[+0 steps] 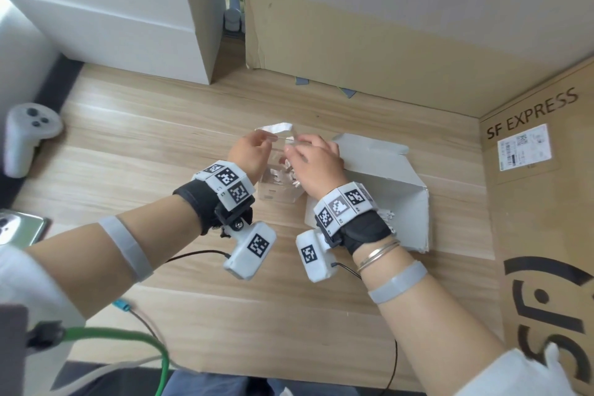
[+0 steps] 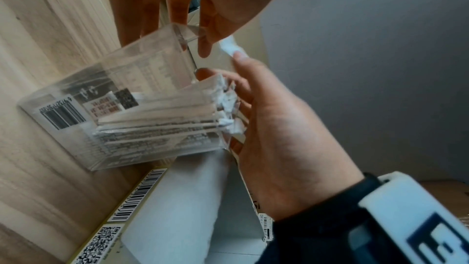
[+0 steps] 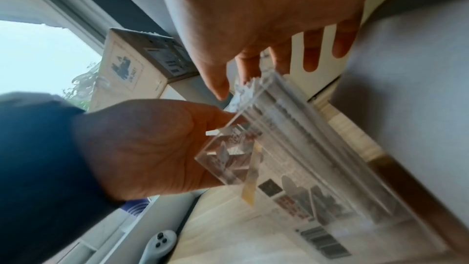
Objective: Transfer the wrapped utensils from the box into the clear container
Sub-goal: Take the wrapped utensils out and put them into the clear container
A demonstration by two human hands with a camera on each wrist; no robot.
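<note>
The clear container (image 1: 273, 191) (image 2: 83, 138) (image 3: 330, 168) sits on the wooden table, tipped towards the right. Several paper-wrapped utensils (image 1: 284, 170) (image 2: 164, 125) (image 3: 284, 107) stand inside it, their crumpled tops sticking out of the mouth. My left hand (image 1: 262, 143) (image 2: 203, 33) (image 3: 152, 148) grips the container by its rim. My right hand (image 1: 297, 149) (image 2: 243, 79) (image 3: 228, 79) has its thumb and fingers on either side of the utensil tops. A white wrapper end (image 1: 279, 127) (image 2: 228, 45) pokes up by the right index fingertip. The open white box (image 1: 385, 190) (image 2: 177, 208) lies just right of the container.
A white game controller (image 1: 29, 135) (image 3: 158, 248) lies at the table's left edge, with a phone (image 1: 19, 228) nearer me. A large cardboard box (image 1: 385, 26) stands behind and an SF Express carton (image 1: 540, 202) walls the right side. Cables (image 1: 128, 341) trail near the front edge.
</note>
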